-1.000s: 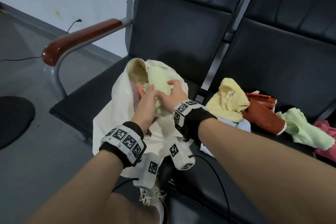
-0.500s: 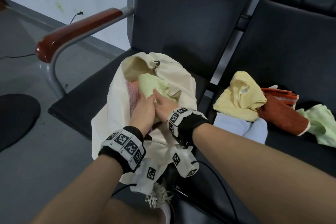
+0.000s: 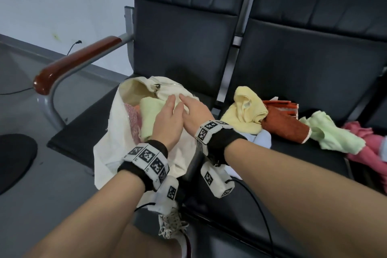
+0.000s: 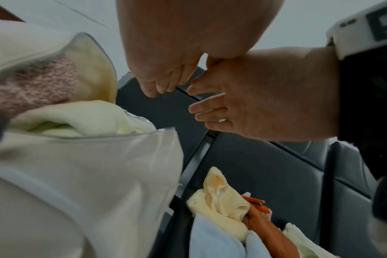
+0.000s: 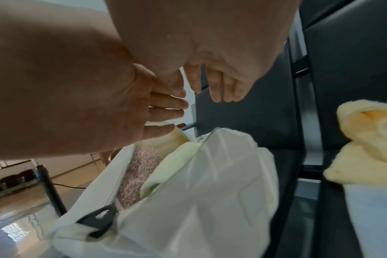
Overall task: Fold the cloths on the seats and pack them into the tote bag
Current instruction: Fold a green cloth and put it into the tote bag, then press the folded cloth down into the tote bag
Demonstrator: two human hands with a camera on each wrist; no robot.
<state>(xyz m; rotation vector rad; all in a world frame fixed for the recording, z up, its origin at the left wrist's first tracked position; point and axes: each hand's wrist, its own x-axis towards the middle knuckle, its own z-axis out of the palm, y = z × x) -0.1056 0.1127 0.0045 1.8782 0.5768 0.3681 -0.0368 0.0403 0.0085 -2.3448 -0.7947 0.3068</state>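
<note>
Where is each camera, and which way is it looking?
Head: worn on the head, looks down at the tote bag on the seat; shows both forearms, left hand and right hand.
Left wrist: under the left wrist, looks along the open fingers over the bag; the right hand shows too.
Right wrist: under the right wrist, looks along its fingers at the bag's zip.
Shared: both wrist views show the pale green cloth in the bag and the yellow cloth.

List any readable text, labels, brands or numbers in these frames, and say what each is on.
No readable words or numbers.
Wristbands: black-and-white square marker patterns only, with tiny illegible marks beneath.
Wrist device: dark panel with blurred markings, unreadable.
Yellow cloth: small tag, too small to read.
</note>
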